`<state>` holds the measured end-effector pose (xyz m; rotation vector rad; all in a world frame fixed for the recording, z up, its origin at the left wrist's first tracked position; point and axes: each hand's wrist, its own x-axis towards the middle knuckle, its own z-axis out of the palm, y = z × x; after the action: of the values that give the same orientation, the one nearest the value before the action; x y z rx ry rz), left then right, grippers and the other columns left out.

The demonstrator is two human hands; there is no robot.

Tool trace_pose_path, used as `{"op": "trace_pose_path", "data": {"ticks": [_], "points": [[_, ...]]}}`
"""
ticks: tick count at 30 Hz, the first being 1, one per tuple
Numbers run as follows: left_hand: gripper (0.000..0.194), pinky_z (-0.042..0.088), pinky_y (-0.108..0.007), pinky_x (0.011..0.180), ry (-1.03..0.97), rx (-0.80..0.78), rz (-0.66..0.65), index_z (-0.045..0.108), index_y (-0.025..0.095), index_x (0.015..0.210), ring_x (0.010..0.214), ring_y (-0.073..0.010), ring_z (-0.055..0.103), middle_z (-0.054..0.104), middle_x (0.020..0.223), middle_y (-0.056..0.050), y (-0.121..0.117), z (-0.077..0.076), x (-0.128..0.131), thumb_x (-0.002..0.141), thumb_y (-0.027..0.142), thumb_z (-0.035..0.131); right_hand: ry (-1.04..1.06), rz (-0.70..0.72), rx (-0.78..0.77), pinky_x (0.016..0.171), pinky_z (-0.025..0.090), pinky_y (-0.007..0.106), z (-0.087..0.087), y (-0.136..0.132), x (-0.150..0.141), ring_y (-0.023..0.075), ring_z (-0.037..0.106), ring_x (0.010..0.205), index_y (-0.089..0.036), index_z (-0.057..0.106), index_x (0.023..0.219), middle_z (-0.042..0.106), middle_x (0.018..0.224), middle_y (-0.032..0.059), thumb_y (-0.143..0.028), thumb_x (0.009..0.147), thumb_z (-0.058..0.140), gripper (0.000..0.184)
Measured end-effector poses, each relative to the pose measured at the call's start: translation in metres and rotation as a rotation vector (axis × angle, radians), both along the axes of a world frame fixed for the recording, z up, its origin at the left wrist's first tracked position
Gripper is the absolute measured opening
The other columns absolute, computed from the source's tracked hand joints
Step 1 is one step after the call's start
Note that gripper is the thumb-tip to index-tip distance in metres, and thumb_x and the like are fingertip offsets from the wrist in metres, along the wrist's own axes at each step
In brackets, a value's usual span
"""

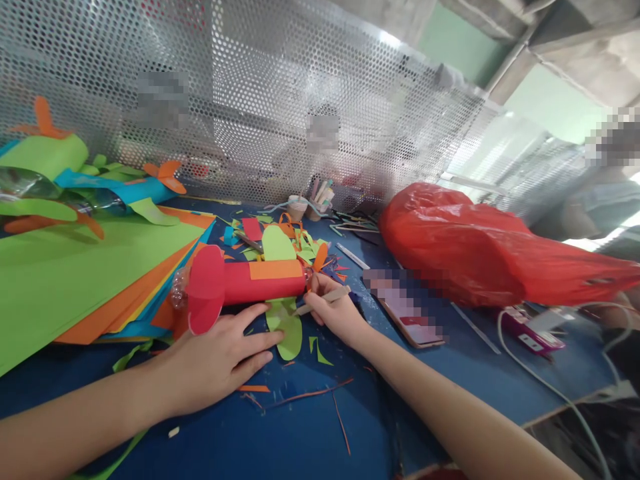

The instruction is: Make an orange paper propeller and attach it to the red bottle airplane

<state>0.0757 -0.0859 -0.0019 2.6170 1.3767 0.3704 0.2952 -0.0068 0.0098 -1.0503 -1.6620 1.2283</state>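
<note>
A toy plane (240, 281) made of a plastic bottle wrapped in red paper lies on the blue table. It has a red oval tail, an orange strip on top, green wings and an orange propeller. My left hand (220, 353) rests flat beside it with fingers spread, the fingertips touching the near green wing (290, 340). In my right hand (335, 310) is a slim beige pen (340, 294), its tip end pointing left over that wing. The fingers of this hand are pinched round the pen close to the plane's nose. Whether the tip touches the paper cannot be made out.
Coloured paper sheets (100, 273) and other bottle planes (125, 190) lie to the left. Paper scraps (310, 250) and cups of pens (315, 207) sit behind. On the right are a phone (400, 310), a red plastic bag (460, 247) and a white cable (540, 380). A perforated metal screen (270, 87) stands behind.
</note>
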Motion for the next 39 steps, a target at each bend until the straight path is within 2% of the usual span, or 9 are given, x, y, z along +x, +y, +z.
{"op": "trace_pose_path", "data": {"ticks": [9,14,19,25,31,39], "points": [[0.038,0.053,-0.055,0.088,0.039,-0.04,0.016,0.049,0.048,0.133,0.12,-0.0325,0.056,0.036,0.153,-0.003,0.0007,0.0031,0.0017,0.099,0.045,0.032,-0.003,0.061,-0.005,0.036,0.021,0.017,-0.0006,-0.0008,-0.0003,0.0053,0.034,0.03,-0.023,0.038,0.065,0.039,0.037,-0.0146,-0.019,0.07,0.053,0.017],[0.038,0.052,-0.056,0.089,0.033,-0.053,0.012,0.048,0.048,0.133,0.123,-0.0327,0.054,0.036,0.153,-0.003,0.0005,0.0033,0.0014,0.1,0.046,0.03,0.008,0.028,-0.007,0.036,0.021,0.017,0.0011,-0.0012,-0.0002,0.005,0.034,0.031,-0.023,0.037,0.065,0.038,0.037,-0.0148,-0.019,0.069,0.053,0.017],[0.038,0.052,-0.056,0.089,0.028,-0.064,0.022,0.049,0.048,0.133,0.123,-0.0332,0.054,0.036,0.153,-0.003,0.0002,0.0023,0.0004,0.099,0.046,0.031,0.005,0.06,-0.031,0.036,0.02,0.017,0.0016,-0.0014,-0.0005,0.0049,0.034,0.031,-0.023,0.037,0.065,0.038,0.038,-0.0146,-0.02,0.068,0.054,0.018],[0.039,0.056,-0.055,0.083,0.027,-0.049,0.012,0.047,0.049,0.134,0.122,-0.0344,0.054,0.035,0.153,-0.003,0.0014,0.0007,0.0007,0.1,0.047,0.028,-0.014,0.008,-0.008,0.036,0.021,0.017,0.0018,-0.0005,-0.0008,0.0056,0.034,0.03,-0.023,0.036,0.065,0.038,0.036,-0.0145,-0.021,0.068,0.054,0.018],[0.04,0.057,-0.053,0.081,-0.003,-0.006,0.002,0.048,0.048,0.134,0.12,-0.0341,0.056,0.037,0.152,-0.003,0.0019,-0.002,0.0009,0.1,0.046,0.028,-0.029,0.024,-0.021,0.035,0.021,0.017,0.0031,-0.0016,-0.0006,0.0053,0.034,0.031,-0.023,0.037,0.065,0.039,0.036,-0.0139,-0.021,0.068,0.054,0.017],[0.038,0.057,-0.049,0.082,-0.022,-0.018,0.011,0.049,0.048,0.133,0.118,-0.033,0.057,0.038,0.152,-0.002,0.0,-0.002,-0.0006,0.099,0.047,0.032,-0.025,-0.005,-0.006,0.035,0.022,0.017,0.0027,-0.0014,-0.0006,0.0055,0.034,0.03,-0.023,0.037,0.064,0.038,0.036,-0.0142,-0.021,0.068,0.054,0.018]]}}
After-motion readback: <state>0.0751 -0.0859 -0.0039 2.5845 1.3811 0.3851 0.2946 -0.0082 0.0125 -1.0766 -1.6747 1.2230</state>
